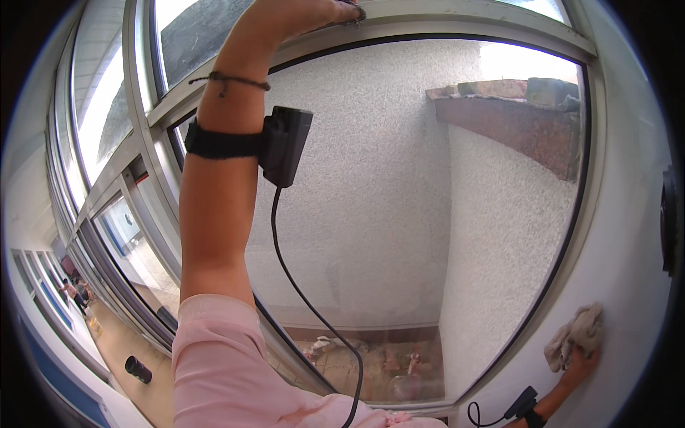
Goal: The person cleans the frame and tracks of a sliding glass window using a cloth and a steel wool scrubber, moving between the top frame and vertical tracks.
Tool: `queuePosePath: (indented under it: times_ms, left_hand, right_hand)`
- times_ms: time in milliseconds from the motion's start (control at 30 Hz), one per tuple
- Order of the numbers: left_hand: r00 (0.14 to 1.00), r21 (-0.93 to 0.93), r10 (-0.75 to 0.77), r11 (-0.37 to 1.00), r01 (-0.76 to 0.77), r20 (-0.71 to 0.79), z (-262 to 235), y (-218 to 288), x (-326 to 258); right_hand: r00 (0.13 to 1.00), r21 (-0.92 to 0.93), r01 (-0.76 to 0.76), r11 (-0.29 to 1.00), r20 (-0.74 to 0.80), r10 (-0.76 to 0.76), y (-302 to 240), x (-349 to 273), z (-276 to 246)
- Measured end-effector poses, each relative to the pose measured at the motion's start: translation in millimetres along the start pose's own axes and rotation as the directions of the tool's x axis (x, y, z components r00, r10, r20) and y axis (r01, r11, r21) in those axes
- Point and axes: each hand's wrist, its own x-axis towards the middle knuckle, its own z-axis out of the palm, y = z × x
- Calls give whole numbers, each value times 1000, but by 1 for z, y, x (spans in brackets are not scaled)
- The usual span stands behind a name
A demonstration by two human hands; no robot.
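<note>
My left hand (303,16) is raised to the window frame's upper crossbar (442,13), cut off in part by the top edge. Its fingers are closed on a small dark wiry scouring pad (354,14) that touches the bar. Low on the right, my right hand (581,362) presses a crumpled beige rag (574,335) against the white wall (621,285) beside the window. Most of its fingers are behind the rag. The large glass pane (357,214) lies between both hands.
A black device (287,146) is strapped to my left forearm, its cable (307,299) hanging across the pane. Another device (523,403) sits on my right wrist. A black cylinder (138,369) stands on the corridor floor at left. Farther back are people (75,292).
</note>
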Motion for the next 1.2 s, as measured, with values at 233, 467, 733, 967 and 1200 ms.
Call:
queuePosePath:
  times_ms: [233,467,733,967,1200]
  left_hand:
    - [982,283,188,943,-175,-18,-29,-55,-30]
    - [960,23,256,967,-255,-109,14,-2,0]
    - [1000,169,18,985,-19,9,-32,-65,-24]
    - [996,-64,6,998,0,91,-16,-36,13]
    - [979,43,-151,988,146,139,-28,-27,5]
  right_hand:
    - [1000,-16,13,1000,13,-13,-3,1,-8]
    - [1000,14,-16,1000,19,15,-9,0,1]
    - [999,-50,-49,998,-6,49,-10,0,-2]
    - [997,-24,-77,997,-3,77,-11,0,2]
    - [999,-81,-41,996,0,42,-17,1,-3]
